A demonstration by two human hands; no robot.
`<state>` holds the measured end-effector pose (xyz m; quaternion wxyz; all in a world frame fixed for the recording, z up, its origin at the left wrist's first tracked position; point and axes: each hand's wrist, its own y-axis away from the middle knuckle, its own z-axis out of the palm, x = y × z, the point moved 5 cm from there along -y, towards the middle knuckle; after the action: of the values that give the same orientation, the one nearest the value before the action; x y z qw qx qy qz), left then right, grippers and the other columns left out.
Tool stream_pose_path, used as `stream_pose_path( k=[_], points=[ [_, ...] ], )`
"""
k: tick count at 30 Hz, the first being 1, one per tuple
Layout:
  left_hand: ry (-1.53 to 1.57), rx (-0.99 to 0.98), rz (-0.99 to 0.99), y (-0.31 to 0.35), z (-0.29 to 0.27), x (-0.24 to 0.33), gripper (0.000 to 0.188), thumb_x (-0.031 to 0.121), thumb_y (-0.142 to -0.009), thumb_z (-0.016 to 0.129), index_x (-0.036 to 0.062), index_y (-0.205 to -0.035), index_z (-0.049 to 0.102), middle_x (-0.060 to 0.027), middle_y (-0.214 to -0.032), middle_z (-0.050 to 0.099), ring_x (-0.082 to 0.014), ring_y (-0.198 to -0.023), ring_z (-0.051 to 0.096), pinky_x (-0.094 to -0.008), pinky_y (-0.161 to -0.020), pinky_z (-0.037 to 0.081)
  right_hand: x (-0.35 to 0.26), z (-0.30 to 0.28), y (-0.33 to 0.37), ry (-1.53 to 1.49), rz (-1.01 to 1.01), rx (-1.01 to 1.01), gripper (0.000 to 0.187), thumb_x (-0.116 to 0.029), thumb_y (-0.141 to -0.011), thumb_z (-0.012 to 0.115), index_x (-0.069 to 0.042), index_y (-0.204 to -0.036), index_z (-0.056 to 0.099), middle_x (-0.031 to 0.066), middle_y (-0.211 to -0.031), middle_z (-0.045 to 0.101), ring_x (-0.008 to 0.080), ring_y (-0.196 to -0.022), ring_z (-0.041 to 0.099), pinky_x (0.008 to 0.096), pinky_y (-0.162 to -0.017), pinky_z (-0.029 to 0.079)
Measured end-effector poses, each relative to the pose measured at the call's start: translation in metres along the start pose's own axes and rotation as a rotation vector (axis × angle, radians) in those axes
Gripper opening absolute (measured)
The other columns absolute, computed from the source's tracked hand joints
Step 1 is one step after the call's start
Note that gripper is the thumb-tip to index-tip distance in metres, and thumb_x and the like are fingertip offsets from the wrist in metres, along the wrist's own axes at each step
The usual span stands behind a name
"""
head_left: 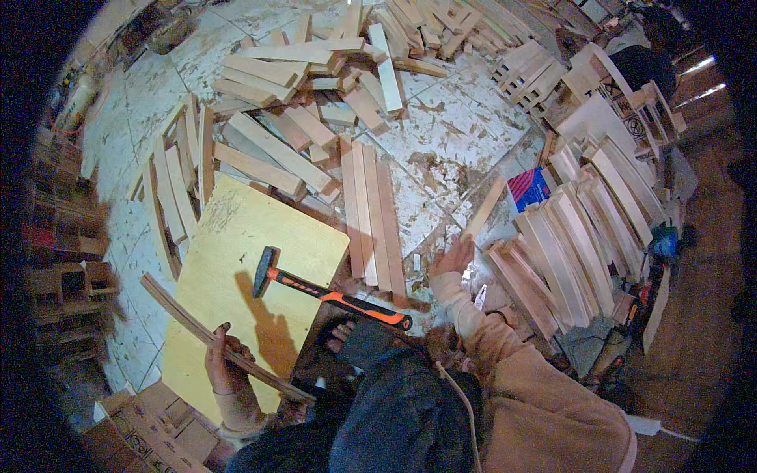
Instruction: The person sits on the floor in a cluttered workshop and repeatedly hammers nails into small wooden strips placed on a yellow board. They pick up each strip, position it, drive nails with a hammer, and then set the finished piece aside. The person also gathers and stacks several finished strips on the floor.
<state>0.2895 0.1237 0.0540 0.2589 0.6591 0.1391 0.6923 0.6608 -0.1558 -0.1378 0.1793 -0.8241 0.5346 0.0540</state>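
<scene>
A long, thin wooden strip [177, 310] slants across the lower part of a yellow board [236, 217]. My left hand [226, 361] is closed around its middle. Farther right, my right hand [453, 257] reaches out over the floor, its fingers at the near end of a pale wooden slat [486, 207] and seemingly gripping it; they are partly hard to make out. Between my hands, a hammer [335, 298] with a black and orange handle has its head over the board and its handle end by my knee. Its shadow falls on the board.
Long wooden slats [369, 213] lie side by side past the board. Behind them is a loose heap of wooden pieces [276, 71]. Stacked slats [564, 252] stand on the right beside a blue and red box [528, 189]. Cardboard [154, 422] lies at lower left.
</scene>
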Motion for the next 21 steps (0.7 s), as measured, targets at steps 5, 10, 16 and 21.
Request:
stream_pose_path(
  k=[5, 10, 16, 21],
  points=[
    [0.010, -0.011, -0.028, -0.001, 0.005, 0.001, 0.032, 0.029, -0.091, 0.059, 0.0011, -0.107, 0.055, -0.0017, -0.066, 0.051, -0.0138, -0.051, 0.053, -0.0269, -0.045, 0.043, -0.043, 0.009, -0.006, -0.404, 0.036, -0.320, 0.043, -0.003, -0.080, 0.048, 0.001, -0.123, 0.046, 0.0214, -0.126, 0.051, 0.0409, -0.122, 0.042, 0.0497, -0.108, 0.026],
    [0.015, -0.070, -0.010, -0.007, -0.003, -0.003, 0.033, 0.029, -0.090, 0.061, 0.0006, -0.107, 0.055, -0.0030, -0.066, 0.053, -0.0153, -0.050, 0.054, -0.0292, -0.045, 0.047, -0.067, -0.025, -0.012, -0.599, -0.337, -0.051, 0.042, 0.000, -0.080, 0.046, -0.002, -0.121, 0.051, 0.0213, -0.130, 0.048, 0.0411, -0.124, 0.040, 0.0481, -0.107, 0.028],
    [0.224, -0.310, 0.050, -0.001, 0.026, 0.019, 0.051, 0.014, -0.082, 0.061, 0.0046, -0.127, 0.040, -0.0110, -0.090, 0.058, -0.0246, -0.072, 0.061, -0.0355, -0.062, 0.054, -0.045, -0.008, -0.022, -0.164, 0.142, 0.241, 0.071, -0.023, -0.079, 0.060, 0.001, -0.139, 0.030, 0.0310, -0.132, 0.041, 0.0474, -0.125, 0.035, 0.0574, -0.106, 0.021],
    [-0.057, -0.491, 0.149, 0.008, 0.094, 0.086, 0.048, 0.006, -0.083, 0.059, 0.0048, -0.127, 0.039, -0.0151, -0.107, 0.058, -0.0289, -0.091, 0.063, -0.0383, -0.080, 0.054, -0.034, 0.018, -0.026, -0.456, 0.217, -0.077, 0.083, -0.022, -0.076, 0.064, 0.003, -0.142, 0.020, 0.0314, -0.141, 0.026, 0.0453, -0.128, 0.030, 0.0535, -0.108, 0.021]
  ],
)
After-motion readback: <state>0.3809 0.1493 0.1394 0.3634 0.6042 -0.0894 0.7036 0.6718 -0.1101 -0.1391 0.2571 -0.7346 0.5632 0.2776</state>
